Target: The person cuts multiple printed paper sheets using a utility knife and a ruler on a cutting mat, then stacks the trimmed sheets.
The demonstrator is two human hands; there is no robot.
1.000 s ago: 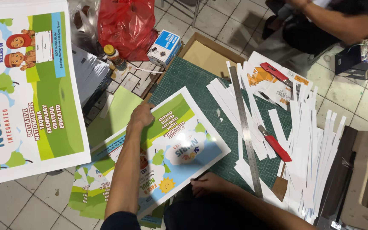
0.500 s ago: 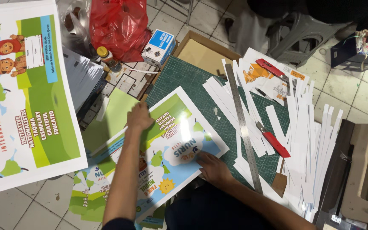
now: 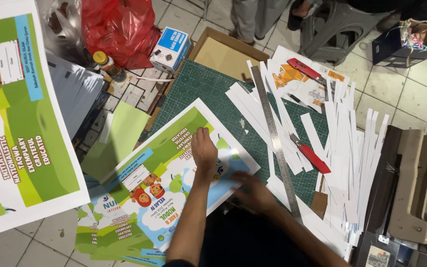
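Note:
My left hand (image 3: 203, 151) lies flat, fingers closed together, on a colourful printed sheet (image 3: 174, 168) with green, blue and cartoon figures. The sheet rests partly on a dark green cutting mat (image 3: 213, 89). My right hand (image 3: 253, 190) is blurred at the sheet's lower right corner, touching or just above the paper; I cannot tell whether it grips the edge. A long steel ruler (image 3: 275, 143) lies on the mat just right of that hand. A red utility knife (image 3: 311, 154) sits beyond the ruler among white paper strips (image 3: 347, 148).
A large printed poster (image 3: 21, 123) covers the floor at left. More printed sheets (image 3: 109, 227) lie under the one I press. A red plastic bag (image 3: 117, 29), a small blue and white box (image 3: 171, 49), a cardboard box (image 3: 223, 54), a second red knife (image 3: 303, 69) and a grey stool (image 3: 342, 29) stand behind.
The printed sheet has shifted and turned on the mat under my left hand. My right hand has moved from my lap up to the sheet's lower right corner, close to the ruler.

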